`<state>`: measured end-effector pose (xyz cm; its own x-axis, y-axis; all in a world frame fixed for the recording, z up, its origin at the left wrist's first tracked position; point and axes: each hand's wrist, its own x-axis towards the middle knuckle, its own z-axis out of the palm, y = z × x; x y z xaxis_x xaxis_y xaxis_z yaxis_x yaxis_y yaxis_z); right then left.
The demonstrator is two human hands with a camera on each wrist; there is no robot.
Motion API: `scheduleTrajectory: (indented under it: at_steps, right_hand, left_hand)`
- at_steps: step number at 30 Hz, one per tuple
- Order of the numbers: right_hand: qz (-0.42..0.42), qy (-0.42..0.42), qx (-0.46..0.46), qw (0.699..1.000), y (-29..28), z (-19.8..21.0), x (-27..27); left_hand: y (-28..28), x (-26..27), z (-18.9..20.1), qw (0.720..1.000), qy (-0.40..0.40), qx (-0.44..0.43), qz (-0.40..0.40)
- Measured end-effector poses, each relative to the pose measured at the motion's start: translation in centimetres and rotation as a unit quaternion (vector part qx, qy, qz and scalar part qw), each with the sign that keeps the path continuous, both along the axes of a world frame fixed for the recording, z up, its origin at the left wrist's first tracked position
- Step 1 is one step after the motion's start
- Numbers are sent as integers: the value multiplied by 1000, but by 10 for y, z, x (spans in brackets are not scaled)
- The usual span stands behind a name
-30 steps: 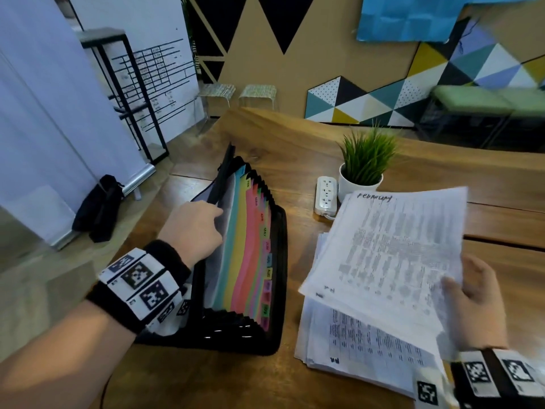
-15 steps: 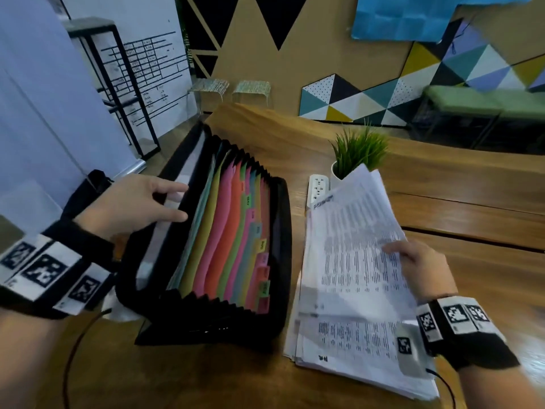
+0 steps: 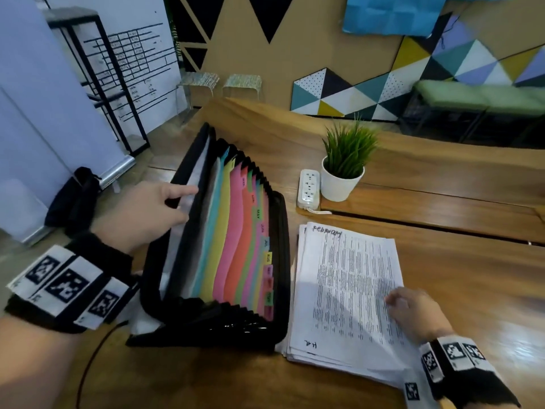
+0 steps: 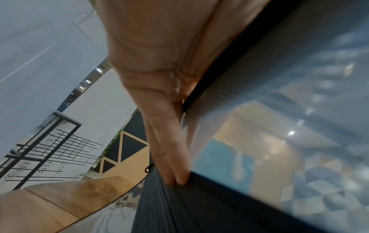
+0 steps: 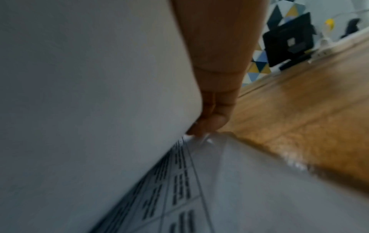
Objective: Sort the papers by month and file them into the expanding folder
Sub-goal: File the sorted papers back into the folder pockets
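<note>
The black expanding folder (image 3: 280,261) stands open on the table, its coloured dividers and month tabs fanned out. My left hand (image 3: 185,202) pinches its front flap at the left side; the left wrist view shows the fingers (image 4: 175,173) lying along that flap (image 4: 259,110). To the right lies the stack of printed papers (image 3: 339,276), with a sheet headed "February" on top. My right hand (image 3: 395,299) rests at the stack's right edge. In the right wrist view its fingertips (image 5: 209,124) hold the edge of the top sheet (image 5: 99,94), which curls up over the stack (image 5: 199,197).
A white power strip (image 3: 308,187) and a potted green plant (image 3: 342,172) stand behind the papers. The wooden table (image 3: 457,276) runs on to the right. A black bag (image 3: 73,196) lies on the floor at the left. A thin cable (image 3: 88,364) trails from my left wrist.
My right hand has brought the raised February sheet down onto the stack. My left hand pulled the front flap out to the left, and the dividers have fanned wider.
</note>
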<state>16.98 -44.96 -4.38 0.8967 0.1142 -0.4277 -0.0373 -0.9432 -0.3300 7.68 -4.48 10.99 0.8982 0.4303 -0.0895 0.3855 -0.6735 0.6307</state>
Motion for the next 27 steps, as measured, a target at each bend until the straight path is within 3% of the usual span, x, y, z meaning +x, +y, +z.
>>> scheduleTrajectory:
  at_steps: [3, 6, 9, 11, 16, 20, 23, 27]
  right_hand:
    - [28, -70, -69, 995, 8, 16, 1]
    - [36, -113, 62, 991, 44, 36, 0]
    - [63, -37, 207, 976, 94, 31, -6]
    - [28, 55, 260, 964, 119, 14, -11]
    - [14, 141, 308, 941, 141, -22, -11]
    - [26, 139, 318, 938, 144, -23, -12]
    - [26, 125, 353, 927, 144, -20, -12]
    - [27, 105, 373, 922, 143, -17, -16]
  left_hand:
    - [-7, 3, -2, 1000, -2, -22, 16]
    - [-19, 5, 0, 999, -2, -30, 12]
    - [-34, 9, 3, 1000, 12, -23, 7]
    - [-40, 11, 3, 1000, 6, -16, 15]
    - [-32, 11, -1, 999, 1, 3, -38]
    - [-27, 13, 9, 982, 61, 153, -93]
    - [-25, 17, 19, 930, 120, 338, -81]
    - [-28, 23, 25, 879, 205, 426, -59]
